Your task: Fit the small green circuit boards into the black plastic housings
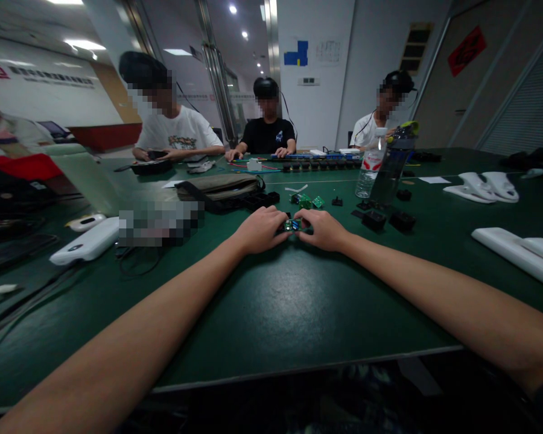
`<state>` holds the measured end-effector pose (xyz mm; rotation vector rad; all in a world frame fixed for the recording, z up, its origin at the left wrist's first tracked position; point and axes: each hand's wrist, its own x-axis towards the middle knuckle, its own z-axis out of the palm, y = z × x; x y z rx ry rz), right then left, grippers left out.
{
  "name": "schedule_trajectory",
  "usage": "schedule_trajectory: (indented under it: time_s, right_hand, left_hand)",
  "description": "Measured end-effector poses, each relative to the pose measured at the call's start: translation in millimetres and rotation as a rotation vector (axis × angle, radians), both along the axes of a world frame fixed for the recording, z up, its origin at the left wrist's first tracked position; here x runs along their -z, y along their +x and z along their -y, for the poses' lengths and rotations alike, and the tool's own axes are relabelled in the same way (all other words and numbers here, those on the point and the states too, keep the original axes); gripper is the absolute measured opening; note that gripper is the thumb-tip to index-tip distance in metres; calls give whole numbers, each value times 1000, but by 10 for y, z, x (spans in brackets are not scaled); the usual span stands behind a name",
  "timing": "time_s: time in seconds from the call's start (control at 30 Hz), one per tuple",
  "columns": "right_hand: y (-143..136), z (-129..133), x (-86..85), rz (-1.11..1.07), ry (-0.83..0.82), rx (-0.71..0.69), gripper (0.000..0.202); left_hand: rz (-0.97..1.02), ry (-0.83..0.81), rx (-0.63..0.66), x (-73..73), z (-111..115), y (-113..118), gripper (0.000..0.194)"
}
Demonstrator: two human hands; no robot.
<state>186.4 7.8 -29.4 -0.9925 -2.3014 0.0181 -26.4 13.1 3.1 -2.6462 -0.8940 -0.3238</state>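
Observation:
Between my two hands, just above the green table [294, 313], is a small circuit board [293, 225] with blue and bright parts on it. My left hand [263, 230] pinches its left side with thumb and fingers. On the right side, my right hand [323, 229] grips it the same way. My fingertips hide the board's edges. Just beyond my hands lie several green circuit boards [317, 202] and a small black part [337, 201].
Black housings [402, 220] and two bottles [371, 166] stand to the right, with white plastic pieces [520, 250] farther out. A grey-brown bag [221, 188] and a white device [88, 241] lie left. Three people sit across the table; another is at far left.

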Motion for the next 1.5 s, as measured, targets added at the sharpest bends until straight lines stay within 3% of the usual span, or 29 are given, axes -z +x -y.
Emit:
schedule_trajectory:
  time_s: [0.63, 0.9, 1.03, 1.17, 1.5]
  right_hand:
    - [-2, -2, -9, 9, 1, 31, 25]
    - [-3, 12, -35, -4, 13, 112, 25]
    - [-11, 27, -53, 2, 0, 148, 25]
    - [-17, 26, -61, -7, -3, 199, 25]
    - [7, -18, -37, -13, -39, 273, 32]
  left_hand:
    - [31, 8, -6, 14, -18, -11, 28]
    - [160, 72, -213, -4, -14, -27, 51]
    - [171, -19, -315, 69, -64, -58, 63]
    - [177, -195, -389, 148, -138, -92, 53]
    - [307, -329, -351, 136, -165, -98, 40]
